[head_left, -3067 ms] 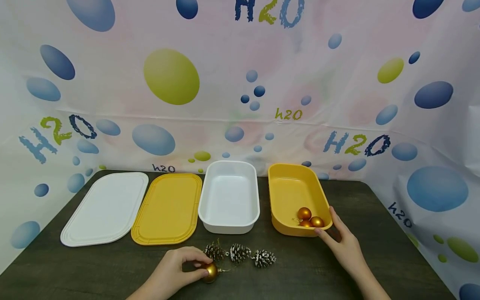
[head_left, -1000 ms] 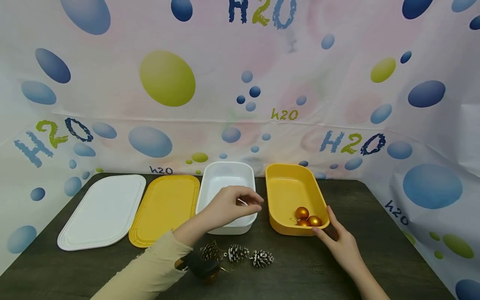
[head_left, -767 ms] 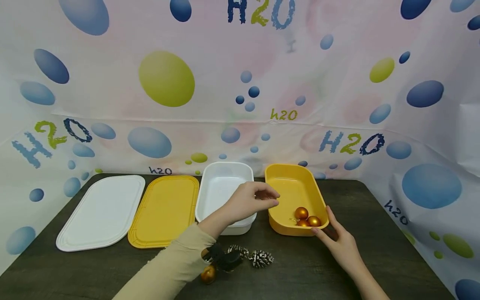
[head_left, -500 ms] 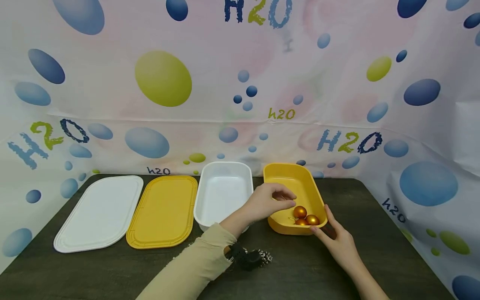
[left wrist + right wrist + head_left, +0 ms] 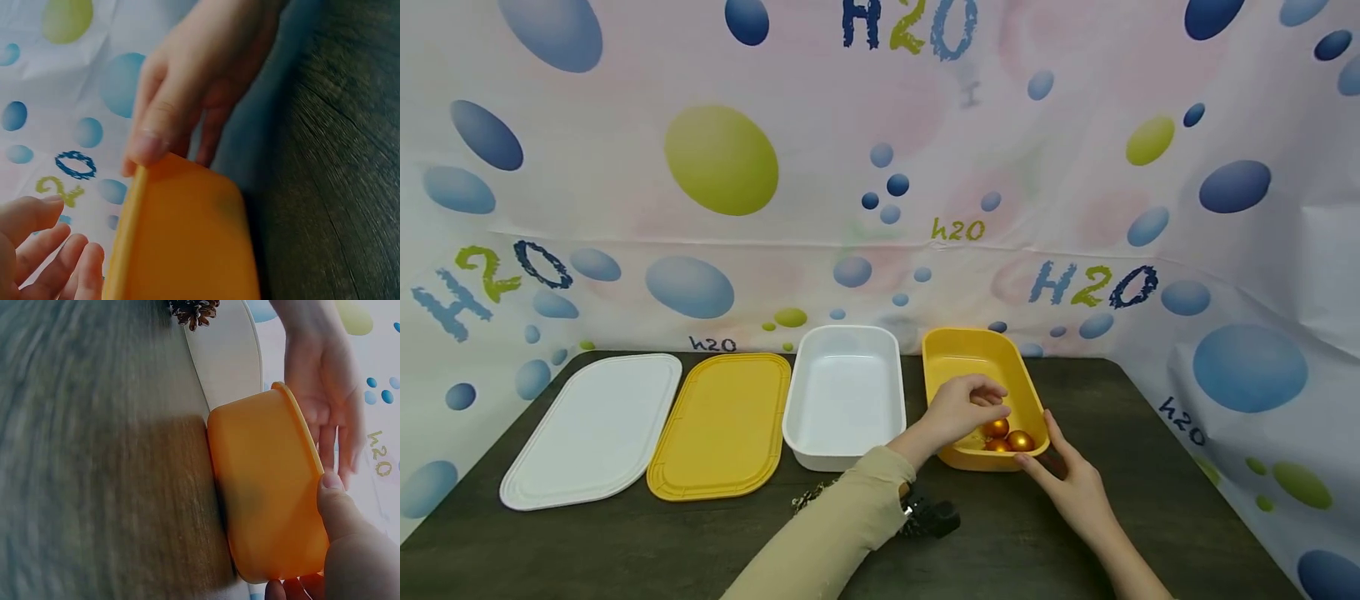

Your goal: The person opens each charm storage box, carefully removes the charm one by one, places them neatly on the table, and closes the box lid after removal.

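Note:
My left hand [image 5: 958, 412] hovers over the yellow container [image 5: 958, 354], palm down, its fingers loosely bent. A gap shows between its thumb and fingers [image 5: 65, 256] in the left wrist view, with nothing held there. Beneath it, three gold Christmas baubles [image 5: 1020, 442] lie together at the container's near end, partly covered by the hand. At the near right corner my right hand [image 5: 1078, 496] grips the container's rim. Its thumb [image 5: 337, 503] presses the rim, while the other fingers reach round the side in the right wrist view.
To the left stand a white container [image 5: 844, 404], a yellow lid [image 5: 718, 433] and a white lid [image 5: 591, 433] on the dark table [image 5: 647, 558]. My left sleeve [image 5: 850, 525] and black wrist camera [image 5: 936, 518] hide most of the frosted pine cones [image 5: 805, 497].
My left hand has released a gold bauble on the table and moved right, across the white container, to above the yellow one. The right hand keeps its grip on the rim.

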Motion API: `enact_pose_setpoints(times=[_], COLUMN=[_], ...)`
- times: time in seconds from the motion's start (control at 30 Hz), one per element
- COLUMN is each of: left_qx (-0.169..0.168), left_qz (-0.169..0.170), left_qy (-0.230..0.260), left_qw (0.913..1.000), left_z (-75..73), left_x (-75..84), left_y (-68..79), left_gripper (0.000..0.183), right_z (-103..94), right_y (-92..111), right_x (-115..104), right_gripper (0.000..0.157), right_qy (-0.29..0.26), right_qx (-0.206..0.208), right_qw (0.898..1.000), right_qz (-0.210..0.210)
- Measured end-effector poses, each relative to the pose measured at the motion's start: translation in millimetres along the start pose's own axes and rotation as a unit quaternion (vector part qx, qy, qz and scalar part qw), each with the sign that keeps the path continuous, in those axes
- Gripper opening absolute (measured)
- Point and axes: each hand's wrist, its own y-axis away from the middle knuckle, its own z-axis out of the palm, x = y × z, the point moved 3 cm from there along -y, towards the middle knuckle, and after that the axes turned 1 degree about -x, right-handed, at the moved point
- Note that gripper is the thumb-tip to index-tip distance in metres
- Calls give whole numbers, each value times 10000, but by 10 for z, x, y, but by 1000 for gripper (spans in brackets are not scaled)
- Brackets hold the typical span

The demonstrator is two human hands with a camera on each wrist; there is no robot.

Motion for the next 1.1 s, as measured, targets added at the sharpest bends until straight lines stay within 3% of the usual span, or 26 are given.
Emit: enact_pose_setpoints(times=[0.2,0.37,0.73,0.97,1.1], left_qx=[156,49,-339,-245,-205], left_qz=[54,-46,-336,-385,-346], left_qy=[-497,-1097,-2694,-2738,-2967], left_qw=[9986,9939,9619,9607,9541], left_z=[84,114,182,220,234], left_x=[-85,-103,-129,-140,-138], left_y=[-80,-99,-127,-120,-118], left_gripper=[25,29,39,33,32], right_z=[4,5,10,13,16], right_y=[-12,-19,-16,-15,-14], right_x=[-12,-13,-20,-22,-18], right_gripper=[82,83,83,84,83], right_qy=[-26,-1,85,136,104], right_qx=[-18,-24,7,-24,-45], right_qw=[10000,10000,9998,9995,9995], right_qz=[18,88,189,287,280])
